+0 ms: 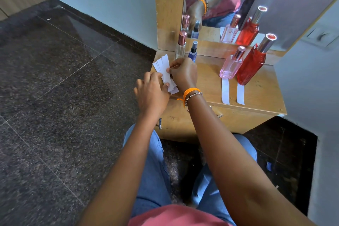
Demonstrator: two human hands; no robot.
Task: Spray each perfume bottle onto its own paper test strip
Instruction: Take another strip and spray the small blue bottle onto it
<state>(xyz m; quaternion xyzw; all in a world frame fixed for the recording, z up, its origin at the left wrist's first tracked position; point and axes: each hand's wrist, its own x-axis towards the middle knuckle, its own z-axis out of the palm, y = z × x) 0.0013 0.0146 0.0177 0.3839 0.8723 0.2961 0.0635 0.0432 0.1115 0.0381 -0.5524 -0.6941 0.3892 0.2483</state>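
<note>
Sitting at a small wooden dresser (256, 86) with a mirror (216, 29) on the back of it, working through a fanned stack of paper strips (165, 68) at the dresser's left front corner. The left hand (152, 93) has its fingers curled up against the near end of the stack, thumb tip touching the paper. The right hand (184, 74), with an orange thread and a bead bracelet on its wrist, sits just right of that, thumb and forefinger pinching one strip at the top of the pile; the other fingers are tucked under, can't tell how.

Right behind the hands, toward the mirror, there's a clear bottle (180, 49) with a rose-gold cap, and a little blue spray bottle (193, 54) right next to it. Further right on the dresser, a pink bottle (231, 66) and a tall red bottle (252, 66) stand side by side. Each has a white strip lying flat in front of it, running to the front edge: the left strip (225, 92) under the pink one, the right strip (240, 94) under the red one.
</note>
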